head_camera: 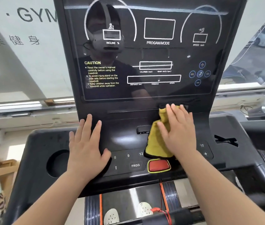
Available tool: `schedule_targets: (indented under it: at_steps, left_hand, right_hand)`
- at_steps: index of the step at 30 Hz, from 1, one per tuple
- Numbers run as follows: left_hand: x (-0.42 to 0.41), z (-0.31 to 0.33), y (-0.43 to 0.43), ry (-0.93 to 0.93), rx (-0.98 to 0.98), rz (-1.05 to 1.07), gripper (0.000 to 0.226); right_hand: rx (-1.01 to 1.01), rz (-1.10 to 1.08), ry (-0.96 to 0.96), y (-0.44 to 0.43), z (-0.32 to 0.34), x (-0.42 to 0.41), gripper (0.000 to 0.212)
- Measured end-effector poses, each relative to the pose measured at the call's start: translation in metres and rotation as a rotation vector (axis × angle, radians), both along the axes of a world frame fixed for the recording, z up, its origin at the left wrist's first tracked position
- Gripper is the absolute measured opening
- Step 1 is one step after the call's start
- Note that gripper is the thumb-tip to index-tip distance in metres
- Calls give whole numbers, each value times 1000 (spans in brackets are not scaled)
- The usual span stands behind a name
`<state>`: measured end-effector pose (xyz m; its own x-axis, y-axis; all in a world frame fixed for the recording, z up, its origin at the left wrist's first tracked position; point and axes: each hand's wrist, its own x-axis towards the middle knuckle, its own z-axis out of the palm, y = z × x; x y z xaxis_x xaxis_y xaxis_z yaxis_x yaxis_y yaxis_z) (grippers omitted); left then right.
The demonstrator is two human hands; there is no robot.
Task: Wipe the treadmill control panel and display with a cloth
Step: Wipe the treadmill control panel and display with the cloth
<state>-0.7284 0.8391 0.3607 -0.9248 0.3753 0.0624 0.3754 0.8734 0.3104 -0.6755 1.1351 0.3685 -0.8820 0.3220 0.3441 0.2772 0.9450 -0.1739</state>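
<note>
The black treadmill control panel [125,137] fills the middle of the view, with its glossy display [153,54] rising behind it. A yellow cloth [157,140] lies on the panel's right half, just above the red stop button [159,165]. My right hand [178,132] presses flat on the cloth, fingers spread and reaching up to the display's lower edge. My left hand [86,143] rests flat on the panel's left side with fingers apart, holding nothing. Number keys and a PROG key show between my hands.
A round cup recess [57,163] sits at the panel's left end and a slot at its right end. A red safety cord [162,200] hangs below the stop button. The belt and my white shoes [128,213] show below. A person stands at the far left edge.
</note>
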Motion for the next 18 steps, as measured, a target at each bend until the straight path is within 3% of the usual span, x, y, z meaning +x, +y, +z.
schedule_targets:
  at_steps: [3,7,12,18]
  left_hand:
    - [-1,-1,-10,16,38,2,85]
    - [5,-6,-21,11,37,11,83]
    - [15,-17,-48,-7,0,37,77]
    - [22,-23,-69,-42,28,68,70]
  right_hand:
    - [-21,29,26,-14,1,-5,72]
    - [86,233,1,-67,9,-19,72]
    - [172,516,-275,-126,-16,-26,79]
    - [131,600,-465,-136,-24,-18,81]
